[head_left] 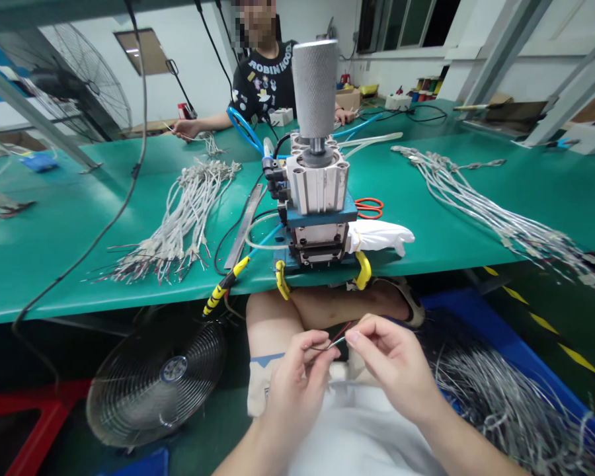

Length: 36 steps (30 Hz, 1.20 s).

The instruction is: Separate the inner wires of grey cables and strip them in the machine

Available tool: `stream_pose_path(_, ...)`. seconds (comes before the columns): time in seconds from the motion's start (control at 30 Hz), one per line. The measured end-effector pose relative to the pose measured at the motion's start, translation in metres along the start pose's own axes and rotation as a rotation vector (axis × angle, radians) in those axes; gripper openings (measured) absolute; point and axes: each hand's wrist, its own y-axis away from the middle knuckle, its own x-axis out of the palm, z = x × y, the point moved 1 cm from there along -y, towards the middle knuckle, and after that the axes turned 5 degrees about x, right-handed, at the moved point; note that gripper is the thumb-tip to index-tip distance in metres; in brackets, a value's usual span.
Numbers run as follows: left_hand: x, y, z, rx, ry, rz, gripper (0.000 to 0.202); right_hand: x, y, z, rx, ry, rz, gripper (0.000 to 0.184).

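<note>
Above my lap, my left hand (pixel 307 363) and my right hand (pixel 389 354) are close together, both pinching a thin cable (pixel 338 341). Dark and red wire ends fan out from it between my fingers. The rest of the cable is hidden by my hands. Ahead of them, on the table's front edge, stands a pneumatic press (pixel 320 182) with a knurled metal cylinder on top. Yellow clamps (pixel 363 270) sit at its base. A white bag (pixel 381 237) is tied to its right side.
Bundles of white cables lie on the green table (pixel 104 218), left (pixel 186 205) and right (pixel 480 198). A steel ruler (pixel 245 225) and orange-handled scissors (pixel 369 208) flank the press. Below are a floor fan (pixel 173 370) and a blue bin (pixel 461 304) of cables. A co-worker (pixel 265 79) sits opposite.
</note>
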Motion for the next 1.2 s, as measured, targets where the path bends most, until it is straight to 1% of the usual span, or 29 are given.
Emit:
stream_pose_path(0.07, -0.003, -0.001, 0.001, 0.105, -0.097, 0.046, 0.016, -0.002, 0.001, 0.001, 0.220, -0.185, 0.152, 0.028)
stream_pose_path(0.1, -0.003, -0.001, 0.001, 0.148, -0.132, 0.070, 0.015, -0.003, 0.001, 0.001, 0.274, -0.227, 0.193, 0.029)
stream_pose_path(0.13, -0.003, -0.001, 0.001, 0.171, -0.151, 0.092, 0.014, -0.004, 0.001, 0.002, 0.261, -0.208, 0.186, 0.028)
stream_pose_path(0.17, -0.002, 0.000, 0.000, 0.170, -0.152, 0.109, 0.013, -0.006, 0.000, 0.003, 0.187, -0.131, 0.136, 0.027)
stream_pose_path(0.2, -0.001, 0.002, 0.000, 0.146, -0.135, 0.116, 0.012, -0.007, 0.000, 0.005, 0.083, -0.023, 0.069, 0.024)
stream_pose_path(0.27, 0.003, 0.004, 0.000, 0.055, -0.053, 0.109, 0.011, -0.009, 0.000, 0.008, -0.094, 0.181, -0.019, 0.022)
stream_pose_path(0.3, 0.005, 0.005, 0.000, 0.000, -0.005, 0.092, 0.010, -0.009, 0.000, 0.009, -0.131, 0.240, -0.020, 0.021)
stream_pose_path(0.37, 0.009, 0.004, -0.002, -0.096, 0.082, 0.056, 0.010, -0.008, 0.000, 0.011, -0.114, 0.269, 0.019, 0.023)
stream_pose_path(0.43, 0.011, 0.002, -0.006, -0.155, 0.154, 0.042, 0.012, -0.008, -0.001, 0.011, -0.073, 0.264, 0.036, 0.024)
stream_pose_path(0.57, 0.014, -0.006, -0.013, -0.232, 0.275, -0.005, 0.019, -0.006, -0.004, 0.012, -0.018, 0.242, 0.033, 0.023)
stream_pose_path(0.67, 0.015, -0.009, -0.015, -0.277, 0.304, -0.013, 0.024, -0.004, -0.004, 0.014, 0.005, 0.201, 0.031, 0.021)
stream_pose_path(0.73, 0.015, -0.010, -0.017, -0.287, 0.306, -0.010, 0.025, -0.002, -0.005, 0.014, 0.015, 0.176, 0.016, 0.021)
stream_pose_path(0.87, 0.014, -0.011, -0.019, -0.301, 0.299, -0.051, 0.026, 0.001, -0.007, 0.012, 0.039, 0.078, 0.009, 0.023)
stream_pose_path(1.07, 0.010, -0.014, -0.021, -0.288, 0.312, -0.122, 0.028, 0.005, -0.009, 0.002, 0.132, -0.057, -0.011, 0.028)
stream_pose_path(1.2, 0.009, -0.013, -0.022, -0.237, 0.248, -0.102, 0.023, 0.011, -0.009, -0.001, 0.173, -0.077, 0.001, 0.030)
